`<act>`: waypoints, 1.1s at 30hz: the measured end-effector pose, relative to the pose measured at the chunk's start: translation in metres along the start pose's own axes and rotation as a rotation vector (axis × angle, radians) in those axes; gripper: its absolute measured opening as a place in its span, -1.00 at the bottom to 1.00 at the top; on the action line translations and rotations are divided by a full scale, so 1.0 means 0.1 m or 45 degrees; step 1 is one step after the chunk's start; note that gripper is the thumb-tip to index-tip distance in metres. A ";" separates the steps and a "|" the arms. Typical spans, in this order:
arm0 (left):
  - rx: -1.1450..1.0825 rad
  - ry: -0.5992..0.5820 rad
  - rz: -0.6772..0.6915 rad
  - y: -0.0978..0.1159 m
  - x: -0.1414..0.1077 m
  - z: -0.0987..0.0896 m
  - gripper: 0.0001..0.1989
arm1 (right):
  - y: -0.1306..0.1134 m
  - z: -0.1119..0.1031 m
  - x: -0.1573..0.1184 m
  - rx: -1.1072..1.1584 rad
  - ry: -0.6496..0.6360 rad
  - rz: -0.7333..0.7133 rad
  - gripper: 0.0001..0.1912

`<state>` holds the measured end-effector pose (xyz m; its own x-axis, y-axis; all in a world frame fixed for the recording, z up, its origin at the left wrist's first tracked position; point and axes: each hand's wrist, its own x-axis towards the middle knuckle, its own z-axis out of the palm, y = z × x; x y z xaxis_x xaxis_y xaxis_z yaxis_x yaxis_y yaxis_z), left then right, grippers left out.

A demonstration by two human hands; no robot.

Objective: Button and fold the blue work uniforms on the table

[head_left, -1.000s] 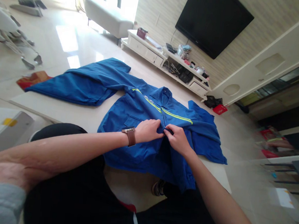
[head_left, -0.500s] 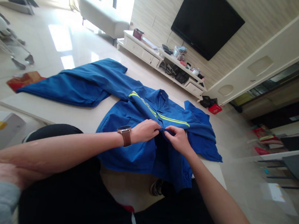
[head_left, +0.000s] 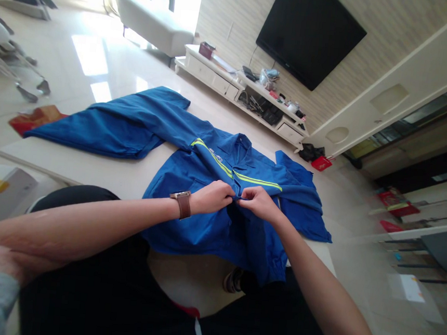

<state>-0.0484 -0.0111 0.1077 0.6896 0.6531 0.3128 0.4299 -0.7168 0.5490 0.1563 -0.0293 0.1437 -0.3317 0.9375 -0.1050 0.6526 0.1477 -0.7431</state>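
A blue jacket point(head_left: 194, 227) with yellow-green stripes across the chest lies spread over a white table point(head_left: 137, 173), its collar away from me. At the middle of its front opening, my left hand point(head_left: 215, 197), with a watch point(head_left: 181, 203) on the wrist, pinches one front edge. Close beside it, my right hand point(head_left: 258, 202) pinches the other edge. The fingertips of both hands nearly meet at the placket. Below them the front parts in a dark gap. Any button between the fingers is too small to make out.
A long white cabinet point(head_left: 211, 78) with small items stands beyond the table, below a wall-mounted television point(head_left: 309, 37). A pale bench point(head_left: 153, 26) is at the back left. An orange-red bag point(head_left: 35, 119) lies by the left sleeve. Dark chairs point(head_left: 445, 252) stand at the right.
Both hands have shifted slightly left, and the right fingers have come nearer to the left ones. The two front edges of the jacket are closer together at the fingertips.
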 end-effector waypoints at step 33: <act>-0.030 -0.120 -0.244 0.16 0.04 -0.07 -0.60 | -0.48 -0.32 -1.02 -0.228 0.195 0.017 -0.62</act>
<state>-0.0429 -0.0186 0.1228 0.6486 0.7504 0.1272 0.5456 -0.5749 0.6098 0.1807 -0.1218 0.2109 -0.2238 0.9746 -0.0020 0.7711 0.1758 -0.6120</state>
